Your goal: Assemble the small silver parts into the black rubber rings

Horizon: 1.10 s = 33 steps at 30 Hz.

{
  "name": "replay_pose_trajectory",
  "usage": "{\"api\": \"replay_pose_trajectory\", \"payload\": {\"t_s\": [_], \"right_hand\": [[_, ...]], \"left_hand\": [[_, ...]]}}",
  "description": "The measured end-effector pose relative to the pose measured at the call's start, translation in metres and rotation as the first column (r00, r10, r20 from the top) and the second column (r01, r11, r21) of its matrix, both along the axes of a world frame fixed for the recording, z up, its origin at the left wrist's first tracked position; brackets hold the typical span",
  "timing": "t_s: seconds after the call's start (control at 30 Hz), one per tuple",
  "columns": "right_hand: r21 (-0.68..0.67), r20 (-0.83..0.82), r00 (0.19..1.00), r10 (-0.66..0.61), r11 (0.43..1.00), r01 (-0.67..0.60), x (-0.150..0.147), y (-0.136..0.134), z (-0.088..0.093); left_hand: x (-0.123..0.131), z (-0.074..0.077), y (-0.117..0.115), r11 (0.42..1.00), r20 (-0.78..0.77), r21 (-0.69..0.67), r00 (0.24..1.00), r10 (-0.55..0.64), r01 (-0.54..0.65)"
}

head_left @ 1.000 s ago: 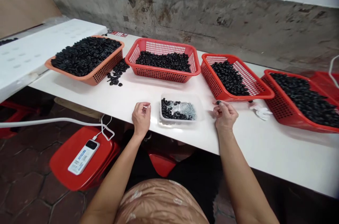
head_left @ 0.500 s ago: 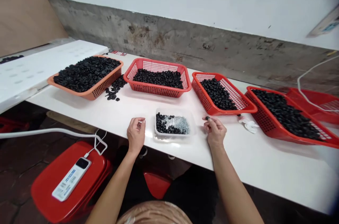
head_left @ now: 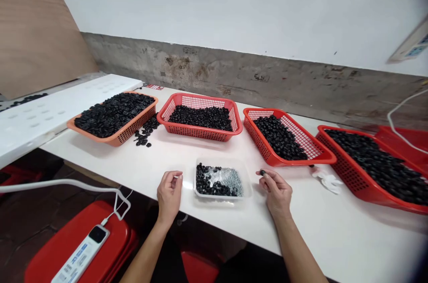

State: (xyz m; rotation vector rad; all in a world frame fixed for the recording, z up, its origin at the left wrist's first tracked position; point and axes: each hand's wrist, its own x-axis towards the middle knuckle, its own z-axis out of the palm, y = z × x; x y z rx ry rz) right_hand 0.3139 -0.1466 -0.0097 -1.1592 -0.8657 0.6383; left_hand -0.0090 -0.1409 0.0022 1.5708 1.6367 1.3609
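A clear plastic tub point(head_left: 245, 180) stands on the white table between my hands, holding black rubber rings point(head_left: 209, 180) and a heap of small silvery metal parts point(head_left: 230, 179). My right hand point(head_left: 276, 191) is to the right of the tub, pinching a small black ring point(head_left: 262, 172) between thumb and finger. Left of the tub, my left hand point(head_left: 169, 196) rests with curled fingers. Whether it holds anything small cannot be seen. Behind the tub, a red basket point(head_left: 197, 133) and another red basket point(head_left: 267, 149) hold black rings.
An orange basket point(head_left: 133, 129) of rings stands at the left, with loose rings point(head_left: 145, 132) beside it. A further red basket point(head_left: 347, 171) sits at the right, near a crumpled white cloth point(head_left: 327, 181). A white cable point(head_left: 67, 183) and a power bank point(head_left: 80, 258) lie on a red stool point(head_left: 110, 234) below the table.
The whole scene has shifted lower in view as my head tilted up. Both hands stay beside the tub, and my right hand still pinches the small black ring.
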Motion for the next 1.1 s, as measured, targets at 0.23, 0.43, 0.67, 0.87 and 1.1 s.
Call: {"api": "replay_pose_trajectory", "payload": {"t_s": [0.23, 0.43, 0.67, 0.87, 1.1], "right_hand": [[-0.014, -0.001, 1.000, 0.001, 1.000, -0.001, 0.000, 0.000, 0.000], [-0.020, -0.018, 1.000, 0.022, 1.000, -0.023, 0.003, 0.002, -0.005], [-0.030, 0.121, 0.992, 0.024, 0.999, -0.021, -0.009, 0.000, 0.006], [0.104, 0.656, 0.750, 0.087, 0.973, -0.204, -0.054, 0.021, 0.052], [0.245, 0.919, 0.384, -0.090, 0.893, -0.377, -0.071, 0.059, 0.090]], "left_hand": [[0.001, 0.001, -0.003, 1.000, 0.027, -0.010, 1.000, -0.005, 0.005], [0.003, 0.003, -0.001, 1.000, 0.024, -0.022, 1.000, -0.001, 0.002], [-0.007, 0.003, 0.001, 0.998, 0.249, -0.069, 0.969, 0.002, 0.016], [0.018, 0.053, 0.028, 0.957, 0.432, -0.115, 0.881, -0.192, 0.265], [0.067, 0.089, 0.082, 0.681, 0.557, -0.090, 0.603, -0.571, 0.727]]}}
